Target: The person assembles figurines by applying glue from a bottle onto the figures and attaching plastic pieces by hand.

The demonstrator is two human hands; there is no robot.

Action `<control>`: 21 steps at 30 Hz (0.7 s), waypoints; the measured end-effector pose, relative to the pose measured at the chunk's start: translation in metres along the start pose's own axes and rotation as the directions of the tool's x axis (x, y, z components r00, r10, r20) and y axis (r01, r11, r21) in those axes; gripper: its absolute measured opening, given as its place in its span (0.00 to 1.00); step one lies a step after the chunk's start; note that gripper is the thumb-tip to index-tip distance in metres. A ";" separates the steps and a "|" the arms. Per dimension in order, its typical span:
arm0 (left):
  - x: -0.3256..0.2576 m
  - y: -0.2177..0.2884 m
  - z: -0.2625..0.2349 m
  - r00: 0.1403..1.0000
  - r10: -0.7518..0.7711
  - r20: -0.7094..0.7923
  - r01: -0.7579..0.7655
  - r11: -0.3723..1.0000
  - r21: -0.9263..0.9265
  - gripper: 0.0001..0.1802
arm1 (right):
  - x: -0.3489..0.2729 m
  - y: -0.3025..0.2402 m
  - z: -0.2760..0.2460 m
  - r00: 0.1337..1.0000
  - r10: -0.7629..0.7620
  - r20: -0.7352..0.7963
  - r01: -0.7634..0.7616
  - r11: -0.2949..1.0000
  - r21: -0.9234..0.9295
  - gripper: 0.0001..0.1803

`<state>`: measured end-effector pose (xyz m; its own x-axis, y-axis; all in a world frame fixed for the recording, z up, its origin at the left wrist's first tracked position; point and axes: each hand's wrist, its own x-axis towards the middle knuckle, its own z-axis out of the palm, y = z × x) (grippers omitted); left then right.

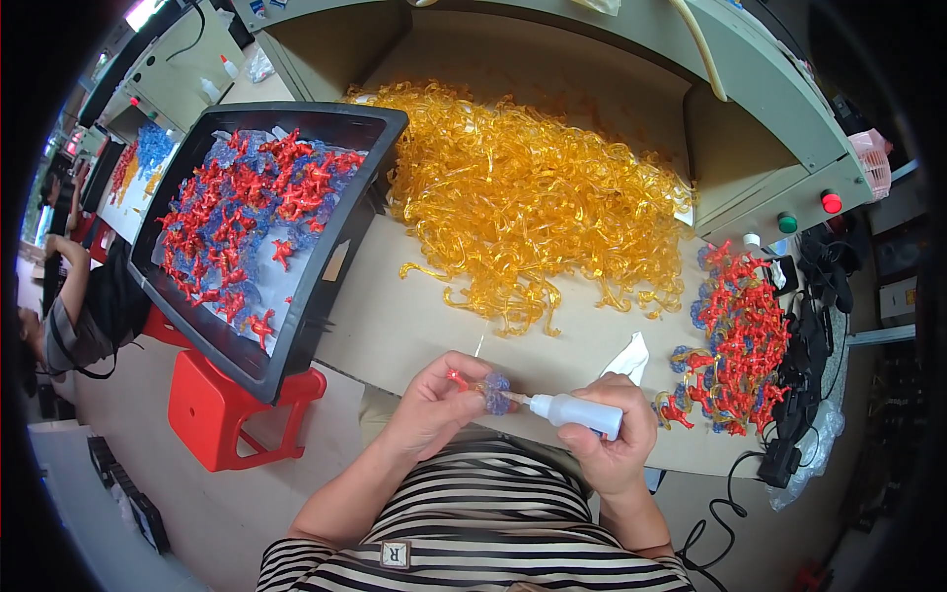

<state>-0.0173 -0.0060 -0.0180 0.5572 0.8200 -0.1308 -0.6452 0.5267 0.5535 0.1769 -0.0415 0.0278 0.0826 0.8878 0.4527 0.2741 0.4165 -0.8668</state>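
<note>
Low over the table's near edge, my left hand [429, 409] pinches a small plastic figure [496, 392] with a red part and a clear blue part. My right hand [619, 439] is wrapped round a pale squeeze bottle [580, 415], tilted nearly level. The bottle's thin nozzle points left and meets or almost meets the blue part; contact cannot be made out. Beyond my hands spreads a large heap of clear yellow curled plastic pieces [533, 207]. Right of my right hand lies a pile of red, blue and yellow figures [740, 340].
A black tray [326, 286] of red and blue pieces stands at the left, above a red stool [202, 409]. White tissue [629, 359] lies near the bottle. Black cables [819, 286] run along the right edge. Another person [84, 306] sits at far left.
</note>
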 end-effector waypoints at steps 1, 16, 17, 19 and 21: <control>0.000 0.000 0.000 1.000 -0.001 0.000 0.001 1.000 0.008 0.09 | 0.000 0.000 0.000 1.000 0.002 -0.002 -0.002 1.000 0.006 0.20; -0.003 -0.002 -0.002 1.000 0.001 -0.028 0.000 1.000 0.027 0.09 | -0.006 0.004 0.000 0.996 0.083 -0.025 -0.081 0.995 0.061 0.20; -0.004 -0.001 -0.001 1.000 0.004 -0.028 -0.003 1.000 0.028 0.09 | -0.006 0.003 0.002 0.997 0.080 -0.024 -0.078 0.995 0.062 0.20; -0.003 -0.002 -0.001 1.000 -0.006 -0.019 0.007 0.999 0.041 0.10 | -0.004 0.003 0.006 0.915 0.395 -0.086 -0.335 0.860 0.385 0.19; -0.002 -0.002 0.003 1.000 -0.011 -0.024 0.011 1.000 0.006 0.11 | 0.002 0.006 0.009 0.931 0.364 -0.030 -0.315 0.842 0.437 0.16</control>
<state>-0.0163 -0.0092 -0.0165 0.5513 0.8195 -0.1562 -0.6359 0.5340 0.5573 0.1696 -0.0354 0.0218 0.2050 0.9723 0.1121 -0.2136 0.1563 -0.9643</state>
